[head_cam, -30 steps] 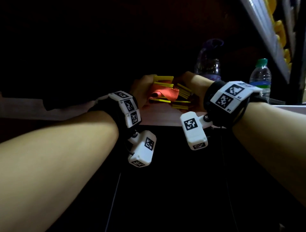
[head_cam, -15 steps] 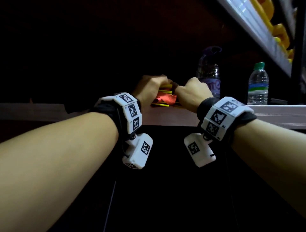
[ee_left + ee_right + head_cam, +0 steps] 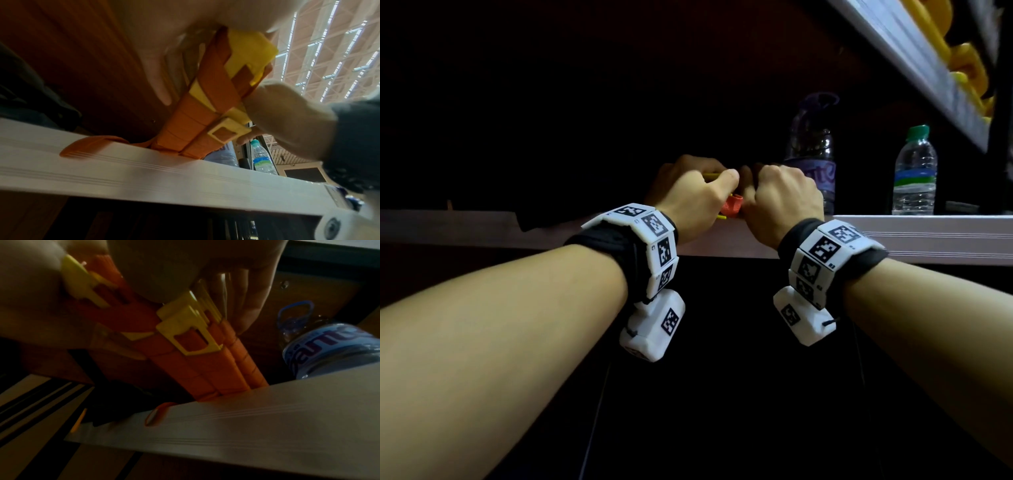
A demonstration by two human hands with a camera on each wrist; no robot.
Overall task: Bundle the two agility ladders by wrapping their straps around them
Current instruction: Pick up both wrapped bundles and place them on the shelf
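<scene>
A folded agility ladder bundle [image 3: 207, 104] of yellow rungs and orange straps stands on end on the white shelf [image 3: 144, 175]. My left hand [image 3: 695, 195] grips its left side, fingers curled behind it. My right hand [image 3: 780, 198] grips its right side near a yellow buckle [image 3: 185, 334]. In the head view only a bit of orange strap [image 3: 732, 207] and a yellow rung tip show between my fists. A loose strap end [image 3: 86, 146] hangs over the shelf's front edge. A second ladder is not separately distinguishable.
A large purple-labelled water bottle [image 3: 813, 154] stands just right of my right hand, and a smaller green-capped bottle [image 3: 914, 171] farther right. An upper shelf [image 3: 914, 68] with yellow items slants overhead at right. Dark space lies below the shelf edge.
My hands closed in around the bundle and drew together; a second ago the spread yellow rungs and orange strap were plainly visible, now the fists cover most of them.
</scene>
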